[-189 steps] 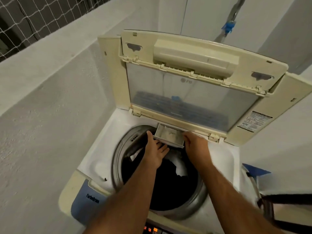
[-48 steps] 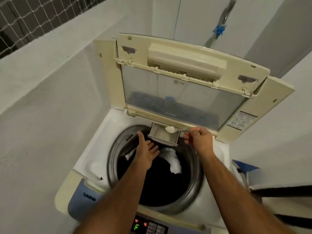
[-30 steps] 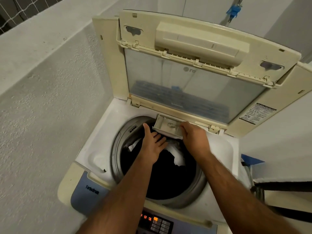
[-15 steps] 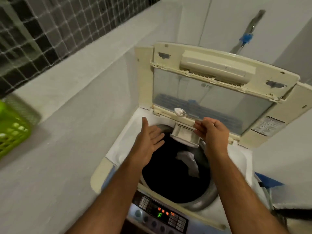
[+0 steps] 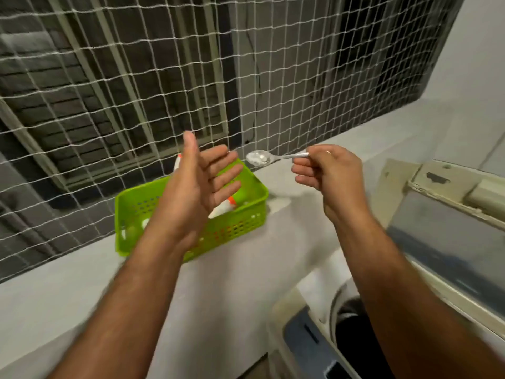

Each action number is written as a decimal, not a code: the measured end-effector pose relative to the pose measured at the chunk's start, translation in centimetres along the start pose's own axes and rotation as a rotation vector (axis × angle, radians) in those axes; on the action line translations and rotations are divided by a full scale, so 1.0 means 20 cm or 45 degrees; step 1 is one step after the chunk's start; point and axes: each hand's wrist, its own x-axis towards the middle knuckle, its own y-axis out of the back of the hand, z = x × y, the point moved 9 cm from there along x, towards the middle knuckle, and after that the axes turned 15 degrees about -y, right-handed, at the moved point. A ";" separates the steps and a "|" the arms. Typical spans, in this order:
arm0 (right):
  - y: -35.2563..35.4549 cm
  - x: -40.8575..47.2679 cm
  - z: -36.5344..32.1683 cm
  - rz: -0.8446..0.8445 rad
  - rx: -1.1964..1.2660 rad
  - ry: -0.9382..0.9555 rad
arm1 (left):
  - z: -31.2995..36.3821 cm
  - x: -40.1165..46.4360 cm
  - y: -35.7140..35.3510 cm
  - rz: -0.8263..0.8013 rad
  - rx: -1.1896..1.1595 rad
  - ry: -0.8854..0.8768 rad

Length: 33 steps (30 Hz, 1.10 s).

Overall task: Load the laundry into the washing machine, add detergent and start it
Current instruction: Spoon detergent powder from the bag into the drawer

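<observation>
My right hand [image 5: 329, 177] pinches the handle of a small metal spoon [image 5: 269, 157] held level, its bowl pointing left with traces of white powder. My left hand [image 5: 200, 184] is raised with fingers straight and spread, holding nothing, in front of a green plastic basket [image 5: 246, 214] on the ledge. White containers with orange parts [image 5: 224, 207] lie in the basket, partly hidden by my left hand. The washing machine [image 5: 306, 340] shows at the lower right with its lid [image 5: 451, 214] up and dark laundry [image 5: 352, 310] in the drum.
A grey concrete ledge [image 5: 314, 181] runs under a white safety net [image 5: 164, 77] over window grilles. A textured grey wall [image 5: 232, 296] lies between ledge and machine. A white wall [image 5: 481, 64] stands at the far right.
The view has swung left from the machine to the ledge and basket. Both hands left the detergent drawer; my right hand carried the spoon up toward the basket and my left hand rose.
</observation>
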 end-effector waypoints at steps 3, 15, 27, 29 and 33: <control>-0.34 0.05 0.00 -0.144 -0.373 0.031 | 0.16 0.01 0.23 0.104 0.043 -0.118; -0.77 0.22 0.21 -0.201 -1.682 0.079 | -0.02 0.05 0.53 0.126 0.443 0.127; -0.82 0.23 0.46 -0.404 -1.275 -0.416 | -0.10 0.06 0.51 -0.014 0.466 0.150; -0.85 0.22 0.51 -0.425 -1.240 -0.480 | -0.10 0.06 0.51 -0.031 0.473 0.132; -0.87 0.20 0.59 -0.460 -1.201 -0.567 | -0.09 0.06 0.50 -0.041 0.458 0.126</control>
